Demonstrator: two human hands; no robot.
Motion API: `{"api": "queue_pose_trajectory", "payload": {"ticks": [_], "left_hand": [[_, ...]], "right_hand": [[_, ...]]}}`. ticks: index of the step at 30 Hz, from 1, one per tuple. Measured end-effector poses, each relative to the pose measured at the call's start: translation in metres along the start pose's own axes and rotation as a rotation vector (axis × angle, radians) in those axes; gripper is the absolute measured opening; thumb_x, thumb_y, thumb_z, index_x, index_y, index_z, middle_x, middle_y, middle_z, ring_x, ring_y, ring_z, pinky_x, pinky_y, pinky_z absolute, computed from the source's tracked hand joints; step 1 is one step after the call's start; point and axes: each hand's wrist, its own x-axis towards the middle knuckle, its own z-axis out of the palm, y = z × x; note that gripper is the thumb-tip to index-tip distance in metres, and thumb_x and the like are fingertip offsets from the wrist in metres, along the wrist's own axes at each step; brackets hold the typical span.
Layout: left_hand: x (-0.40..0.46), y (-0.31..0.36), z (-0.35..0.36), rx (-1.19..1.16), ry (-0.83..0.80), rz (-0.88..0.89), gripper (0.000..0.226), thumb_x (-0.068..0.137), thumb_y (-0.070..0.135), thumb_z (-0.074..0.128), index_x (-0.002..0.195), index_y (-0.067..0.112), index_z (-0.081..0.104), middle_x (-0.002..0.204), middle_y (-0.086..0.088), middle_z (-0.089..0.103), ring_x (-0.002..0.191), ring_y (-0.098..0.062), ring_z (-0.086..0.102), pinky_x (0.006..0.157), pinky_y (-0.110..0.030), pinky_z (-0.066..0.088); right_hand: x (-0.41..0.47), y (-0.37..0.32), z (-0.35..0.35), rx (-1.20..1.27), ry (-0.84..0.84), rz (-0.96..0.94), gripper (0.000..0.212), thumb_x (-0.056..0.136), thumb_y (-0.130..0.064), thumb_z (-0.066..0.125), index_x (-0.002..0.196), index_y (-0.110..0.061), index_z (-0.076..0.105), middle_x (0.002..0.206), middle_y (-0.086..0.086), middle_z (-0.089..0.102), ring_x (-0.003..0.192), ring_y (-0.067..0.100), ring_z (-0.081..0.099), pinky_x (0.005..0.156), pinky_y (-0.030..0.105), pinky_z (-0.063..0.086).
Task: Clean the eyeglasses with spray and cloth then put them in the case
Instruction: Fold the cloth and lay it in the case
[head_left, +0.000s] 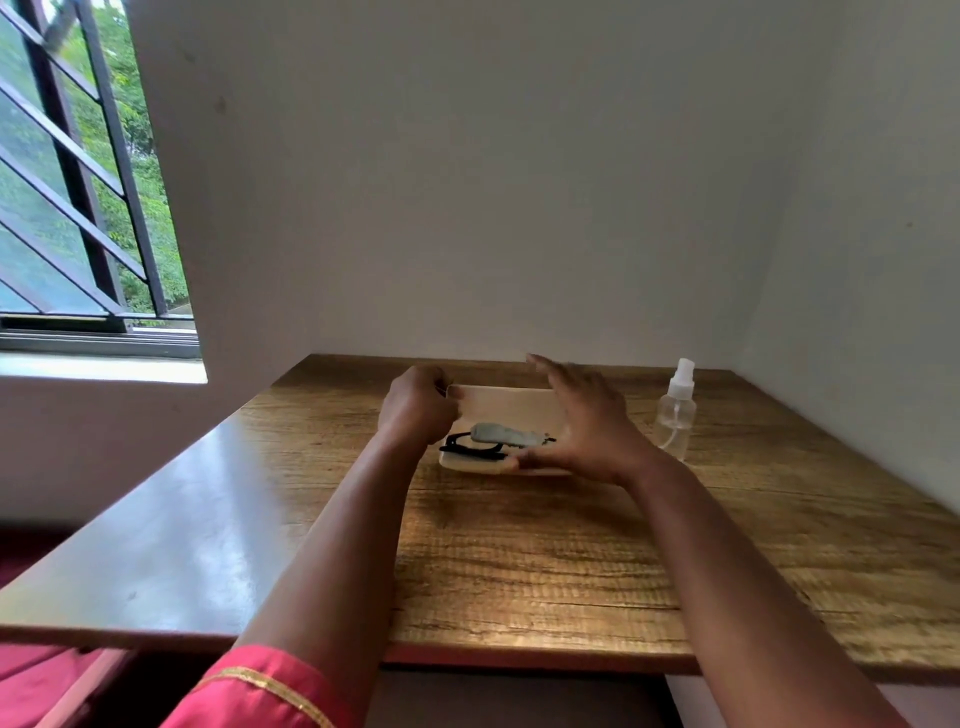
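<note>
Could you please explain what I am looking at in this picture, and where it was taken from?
This is one picture from a camera worn on a person's head, looking down at their two bare hands over a wooden table. No machine is involved. An open, cream-coloured case lies there with black eyeglasses and a grey cloth inside. The left hand holds the case's left end; the right hand spreads over its right side. A clear spray bottle stands to the right, untouched.

Bare wooden table (519, 561) lies open in front of the case (511, 402), while the spray bottle (676, 410) stands near its right and walls close behind.
</note>
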Motion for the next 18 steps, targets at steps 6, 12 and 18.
{"api": "queue_pose_trajectory", "payload": {"ticks": [6,12,18], "left_hand": [[-0.006,0.005,-0.001,-0.118,-0.053,0.018,0.011,0.085,0.006,0.062,0.093,0.013,0.064,0.091,-0.005,0.063,0.076,-0.015,0.057,0.058,-0.024,0.044],[-0.011,0.015,-0.011,-0.313,-0.258,-0.086,0.02,0.086,0.022,0.059,0.1,0.008,0.063,0.104,-0.011,0.064,0.095,-0.023,0.059,0.082,-0.037,0.051],[-0.019,0.017,-0.012,-0.199,-0.424,0.066,0.027,0.08,0.026,0.075,0.103,0.016,0.066,0.103,-0.002,0.065,0.097,-0.016,0.059,0.073,-0.026,0.045]], "right_hand": [[-0.005,-0.001,-0.003,0.006,-0.12,0.011,0.118,0.058,-0.055,0.087,0.153,-0.036,0.019,0.158,-0.005,0.021,0.146,0.023,0.016,0.12,0.047,0.014],[-0.002,0.001,-0.002,0.108,-0.06,-0.035,0.094,0.059,-0.052,0.087,0.139,-0.034,0.042,0.138,-0.009,0.039,0.125,0.012,0.04,0.105,0.038,0.042],[0.002,0.004,0.004,0.166,0.048,-0.082,0.043,0.077,-0.038,0.077,0.116,-0.028,0.063,0.112,-0.014,0.055,0.105,0.009,0.055,0.082,0.026,0.046]]}}
